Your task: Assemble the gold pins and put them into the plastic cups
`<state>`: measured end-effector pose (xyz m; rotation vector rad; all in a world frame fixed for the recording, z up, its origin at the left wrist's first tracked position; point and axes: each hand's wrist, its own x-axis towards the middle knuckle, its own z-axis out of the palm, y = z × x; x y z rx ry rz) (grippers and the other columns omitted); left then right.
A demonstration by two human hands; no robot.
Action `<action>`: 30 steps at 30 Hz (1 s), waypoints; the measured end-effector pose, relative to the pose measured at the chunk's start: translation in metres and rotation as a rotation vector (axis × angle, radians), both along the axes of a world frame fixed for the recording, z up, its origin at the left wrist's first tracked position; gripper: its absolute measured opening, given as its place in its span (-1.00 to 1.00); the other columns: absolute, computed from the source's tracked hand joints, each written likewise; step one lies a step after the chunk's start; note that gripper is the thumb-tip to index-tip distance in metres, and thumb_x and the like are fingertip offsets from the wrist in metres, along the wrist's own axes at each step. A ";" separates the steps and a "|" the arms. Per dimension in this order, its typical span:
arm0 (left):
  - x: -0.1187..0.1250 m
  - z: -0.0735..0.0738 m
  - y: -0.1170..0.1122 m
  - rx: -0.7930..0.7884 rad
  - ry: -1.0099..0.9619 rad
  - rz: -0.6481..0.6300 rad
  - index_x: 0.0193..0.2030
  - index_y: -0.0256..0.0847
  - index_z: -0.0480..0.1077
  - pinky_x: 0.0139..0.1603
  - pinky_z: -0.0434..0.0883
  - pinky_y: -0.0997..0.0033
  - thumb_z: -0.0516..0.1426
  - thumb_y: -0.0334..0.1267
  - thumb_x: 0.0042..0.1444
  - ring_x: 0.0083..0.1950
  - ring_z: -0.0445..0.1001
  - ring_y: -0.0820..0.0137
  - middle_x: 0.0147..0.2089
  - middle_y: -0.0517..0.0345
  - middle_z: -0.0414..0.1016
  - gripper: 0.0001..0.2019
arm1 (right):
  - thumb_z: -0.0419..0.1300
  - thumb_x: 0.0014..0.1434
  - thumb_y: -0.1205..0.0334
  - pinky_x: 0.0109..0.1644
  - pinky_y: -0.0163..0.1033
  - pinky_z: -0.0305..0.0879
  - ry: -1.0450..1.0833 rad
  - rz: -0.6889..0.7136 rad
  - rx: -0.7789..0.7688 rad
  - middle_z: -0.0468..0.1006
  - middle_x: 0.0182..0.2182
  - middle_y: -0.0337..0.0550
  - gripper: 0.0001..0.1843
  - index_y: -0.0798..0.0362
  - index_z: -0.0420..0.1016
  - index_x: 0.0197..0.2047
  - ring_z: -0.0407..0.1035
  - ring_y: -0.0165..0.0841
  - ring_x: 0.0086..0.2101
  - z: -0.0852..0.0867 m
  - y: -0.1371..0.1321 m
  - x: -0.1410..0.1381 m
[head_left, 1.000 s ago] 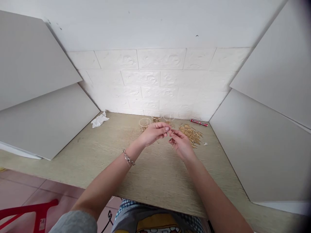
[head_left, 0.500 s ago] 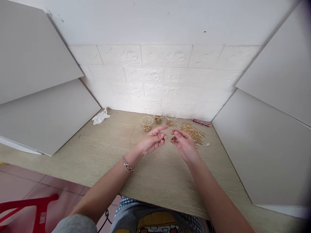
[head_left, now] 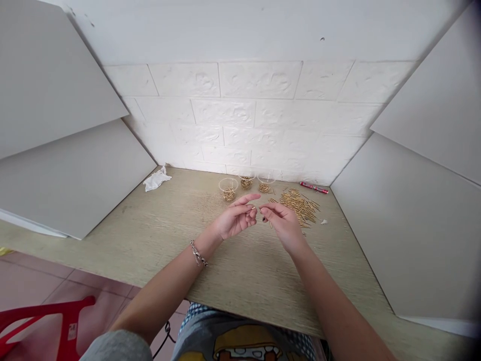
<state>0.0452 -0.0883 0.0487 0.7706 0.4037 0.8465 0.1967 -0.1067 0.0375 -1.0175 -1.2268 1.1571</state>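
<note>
My left hand [head_left: 237, 219] is raised over the table with its index finger stretched out. Its thumb and curled fingers pinch a small gold-coloured metal piece [head_left: 253, 207]. Close by on the right, my right hand [head_left: 282, 221] has thumb and index finger pressed together on something tiny, mostly hidden by the fingertips. A short gold-coloured rod [head_left: 271, 225] shows just below the right fingers; I cannot tell whether they hold it. Behind the right hand lies a loose pile of thin gold-coloured rods [head_left: 300, 204]. Beyond the left hand stands a clear cup [head_left: 228, 184] with small gold-coloured pieces in it.
Two more clear cups hold gold-coloured pieces [head_left: 246, 183] [head_left: 264, 188] near the white brick-patterned wall [head_left: 236, 113]. A red tube [head_left: 314, 187] lies at the back right, a crumpled tissue [head_left: 157, 179] at the back left. Grey panels [head_left: 75, 185] flank the wooden table [head_left: 158, 240].
My right hand has moved slightly left, bringing its fingertips closer to the left hand. The small metal piece in my left fingers now shows more clearly. The view has shifted slightly.
</note>
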 end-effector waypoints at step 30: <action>0.014 -0.003 -0.005 0.366 0.411 0.386 -0.30 -0.27 0.45 -0.32 0.28 0.50 0.18 -0.32 -0.08 -0.38 0.35 0.52 -0.42 0.17 0.44 -0.84 | 0.26 -0.09 0.14 -0.43 -0.34 0.21 0.638 0.220 -0.527 0.37 -0.58 -0.38 -0.84 0.01 0.39 -0.46 0.16 -0.55 -0.61 -0.004 -0.004 -0.008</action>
